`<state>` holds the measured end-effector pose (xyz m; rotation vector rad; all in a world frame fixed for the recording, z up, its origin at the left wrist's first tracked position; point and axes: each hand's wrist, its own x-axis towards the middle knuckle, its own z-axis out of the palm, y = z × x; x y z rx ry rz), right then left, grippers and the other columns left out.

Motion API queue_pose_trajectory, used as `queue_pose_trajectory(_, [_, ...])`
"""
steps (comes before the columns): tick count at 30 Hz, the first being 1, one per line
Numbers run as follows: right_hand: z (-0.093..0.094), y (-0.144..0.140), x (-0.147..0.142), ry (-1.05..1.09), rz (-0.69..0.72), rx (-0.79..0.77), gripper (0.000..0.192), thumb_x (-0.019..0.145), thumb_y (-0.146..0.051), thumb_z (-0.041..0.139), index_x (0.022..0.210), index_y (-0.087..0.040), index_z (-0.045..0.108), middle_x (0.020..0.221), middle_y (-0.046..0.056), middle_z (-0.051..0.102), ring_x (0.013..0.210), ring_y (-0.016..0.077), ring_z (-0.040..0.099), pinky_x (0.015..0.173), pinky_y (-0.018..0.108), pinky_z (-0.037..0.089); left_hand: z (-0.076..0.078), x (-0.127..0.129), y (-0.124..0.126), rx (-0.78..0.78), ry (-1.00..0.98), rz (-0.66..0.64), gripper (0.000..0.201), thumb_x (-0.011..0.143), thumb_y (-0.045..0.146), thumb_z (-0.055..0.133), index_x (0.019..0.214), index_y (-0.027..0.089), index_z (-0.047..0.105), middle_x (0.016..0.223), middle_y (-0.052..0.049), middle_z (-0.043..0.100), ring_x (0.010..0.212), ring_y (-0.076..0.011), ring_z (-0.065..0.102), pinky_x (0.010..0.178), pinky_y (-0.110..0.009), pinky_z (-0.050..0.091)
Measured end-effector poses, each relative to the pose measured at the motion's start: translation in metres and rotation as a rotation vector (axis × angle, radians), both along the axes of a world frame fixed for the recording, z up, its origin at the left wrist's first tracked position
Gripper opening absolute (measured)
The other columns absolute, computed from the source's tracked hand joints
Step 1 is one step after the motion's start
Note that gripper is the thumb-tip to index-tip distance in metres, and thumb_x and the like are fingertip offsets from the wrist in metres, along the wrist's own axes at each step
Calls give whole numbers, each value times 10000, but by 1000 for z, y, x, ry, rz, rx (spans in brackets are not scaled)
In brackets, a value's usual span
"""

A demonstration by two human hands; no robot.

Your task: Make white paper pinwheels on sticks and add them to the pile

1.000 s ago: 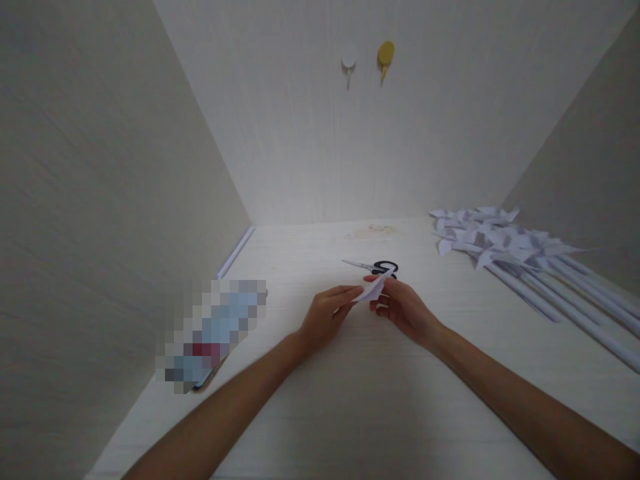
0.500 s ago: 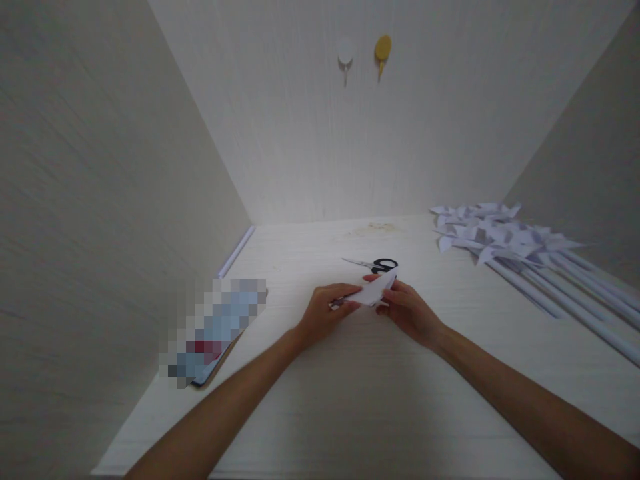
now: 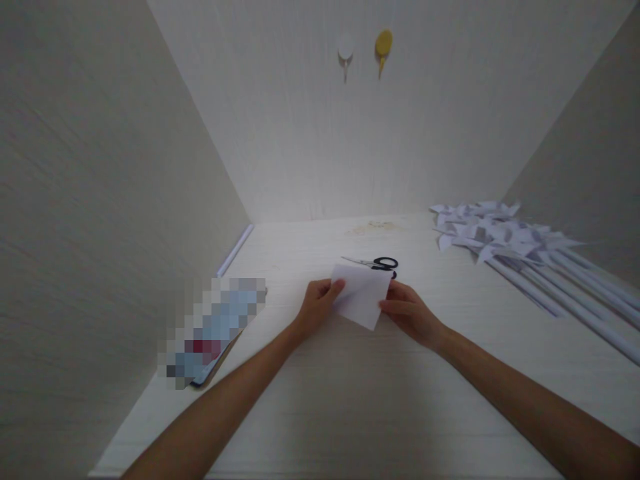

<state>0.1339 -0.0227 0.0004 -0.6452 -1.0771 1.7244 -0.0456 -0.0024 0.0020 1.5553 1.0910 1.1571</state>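
- Pale wood-grain worktop (image 3: 350, 400), walled on three sides.
- White paper square (image 3: 361, 295) held just above it, tilted like a diamond, one corner pointing down toward the person.
- Left hand (image 3: 316, 308) pinching left edge; right hand (image 3: 411, 312) pinching right edge.
- Black-handled scissors (image 3: 376, 263) just behind, blades pointing left.
- Paper pinwheels (image 3: 493, 233) piled far right.

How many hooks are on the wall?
2: a white hook on the back wall, and a yellow hook just to its right.
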Motion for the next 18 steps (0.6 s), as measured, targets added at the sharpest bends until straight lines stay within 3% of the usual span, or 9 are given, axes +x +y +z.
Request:
queue_pose_trajectory(4, [4, 0, -2, 24, -34, -75, 322, 490, -94, 669, 797, -183, 636, 776, 13, 666, 723, 170, 580, 754, 328, 417, 1, 1, -1, -128, -93, -21, 292, 638, 404, 624, 637, 113, 604, 564, 5, 541, 499, -79, 459, 464, -196, 354])
queue_pose_trajectory(7, [2, 1, -2, 7, -87, -130, 226, 527, -162, 695, 744, -166, 632, 729, 22, 665, 678, 165, 582, 748, 335, 422, 4, 2, -3, -218, -137, -45, 280, 591, 361, 675, 706, 110, 630, 645, -26, 611, 553, -110, 530, 511, -221, 414])
queue_pose_trajectory(12, [-2, 4, -1, 2, -135, -183, 222, 604, -347, 695, 681, -153, 621, 661, 23, 640, 621, 135, 556, 696, 303, 430, 4, 3, -5, -275, -162, -60, 271, 573, 327, 696, 729, 111, 647, 693, -47, 651, 578, -133, 571, 547, -246, 447])
queue_pose_trajectory(18, [0, 5, 0, -16, -188, -208, 248, 613, -389, 686, 617, -151, 617, 626, 30, 620, 593, 122, 528, 649, 281, 432, 0, 3, -3, -279, -254, -83, 240, 594, 316, 687, 706, 108, 642, 675, -43, 649, 560, -119, 561, 539, -231, 425])
